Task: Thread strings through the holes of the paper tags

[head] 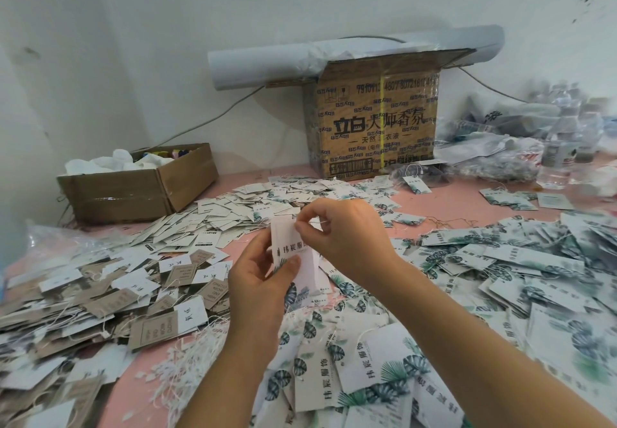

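My left hand (260, 280) holds a white paper tag (289, 247) upright by its lower part, thumb on the printed face. The tag shows dark characters and a green leaf print. My right hand (347, 237) pinches a thin white string (319, 224) at the tag's top edge, thumb and forefinger closed on it. The hole itself is hidden behind my fingertips. A bunch of loose white strings (187, 361) lies on the pink surface near my left forearm.
Heaps of tags cover the pink table (233, 180): brown and white ones (100, 294) at left, leaf-printed ones (500, 277) at right and front. An open low cardboard box (140, 190) sits back left, a tall printed carton (377, 127) behind, plastic bottles (564, 140) far right.
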A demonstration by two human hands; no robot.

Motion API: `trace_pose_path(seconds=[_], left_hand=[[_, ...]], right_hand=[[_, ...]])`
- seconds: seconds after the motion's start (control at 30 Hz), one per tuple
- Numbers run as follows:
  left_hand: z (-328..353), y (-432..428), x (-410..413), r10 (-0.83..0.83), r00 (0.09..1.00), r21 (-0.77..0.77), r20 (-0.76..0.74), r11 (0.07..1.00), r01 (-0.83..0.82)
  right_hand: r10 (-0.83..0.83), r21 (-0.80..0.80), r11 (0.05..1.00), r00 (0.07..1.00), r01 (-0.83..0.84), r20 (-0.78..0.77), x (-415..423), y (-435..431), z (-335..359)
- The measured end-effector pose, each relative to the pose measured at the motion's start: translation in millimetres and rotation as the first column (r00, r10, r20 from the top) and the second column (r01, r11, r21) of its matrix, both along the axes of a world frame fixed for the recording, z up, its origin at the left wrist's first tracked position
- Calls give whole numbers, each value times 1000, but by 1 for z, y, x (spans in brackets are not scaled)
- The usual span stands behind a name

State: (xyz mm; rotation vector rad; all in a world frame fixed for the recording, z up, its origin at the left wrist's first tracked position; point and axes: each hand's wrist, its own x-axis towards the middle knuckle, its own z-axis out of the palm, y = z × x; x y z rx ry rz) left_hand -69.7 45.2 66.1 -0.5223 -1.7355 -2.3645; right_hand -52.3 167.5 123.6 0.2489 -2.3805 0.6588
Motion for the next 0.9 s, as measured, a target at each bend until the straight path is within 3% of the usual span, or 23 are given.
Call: trace_pose_path(seconds=[0.53,0.9], left_hand=[[6,0,4,-60,998,1,-11,998,60],[5,0,4,-29,999,-19,-30,999,28]], right_hand=[[-9,-57,998,987,0,-161,0,-2,-3],[-21,-45,999,993,15,-115,-2,-2,-6]])
